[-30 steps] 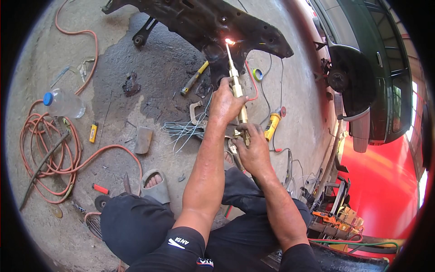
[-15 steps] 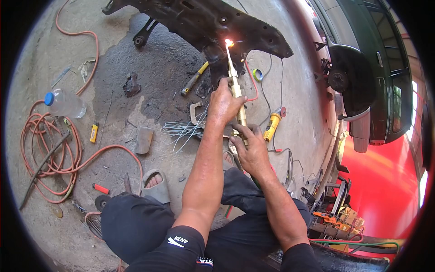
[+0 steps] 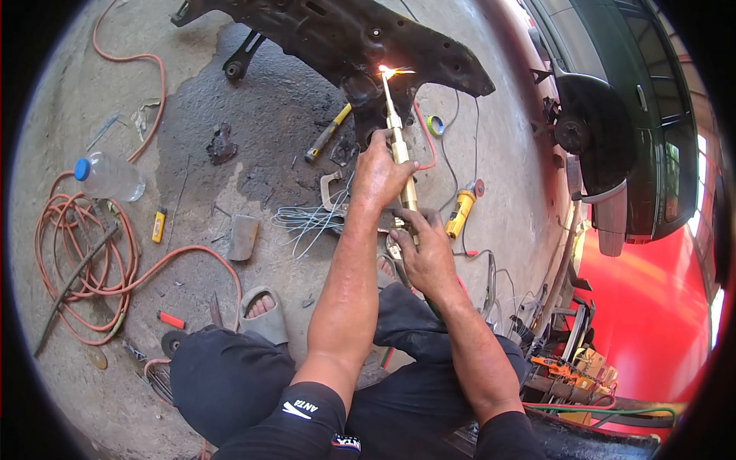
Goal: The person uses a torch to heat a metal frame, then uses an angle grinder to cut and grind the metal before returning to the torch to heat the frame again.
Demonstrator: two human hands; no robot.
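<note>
A brass gas torch (image 3: pixel 403 157) points away from me, its tip at a dark metal car subframe (image 3: pixel 345 46). Bright flame and sparks (image 3: pixel 391 72) glow where the tip meets the metal. My left hand (image 3: pixel 379 172) wraps round the torch's barrel, thumb across the top. Farther back, my right hand (image 3: pixel 426 249) grips the torch's rear end near the valves, its fingers curled over the brass. The palm sides of both hands are hidden.
A yellow-handled hammer (image 3: pixel 330 132) and yellow angle grinder (image 3: pixel 461 213) lie on the concrete. Pale wires (image 3: pixel 310 220) sit left of my hands. An orange hose (image 3: pixel 65 253) coils beside a blue-capped bottle (image 3: pixel 111 176). A dark green vehicle (image 3: pixel 652 115) stands at right.
Sparks at the torch tip now spray out wider to the right. Both hands keep their hold, with hardly any movement.
</note>
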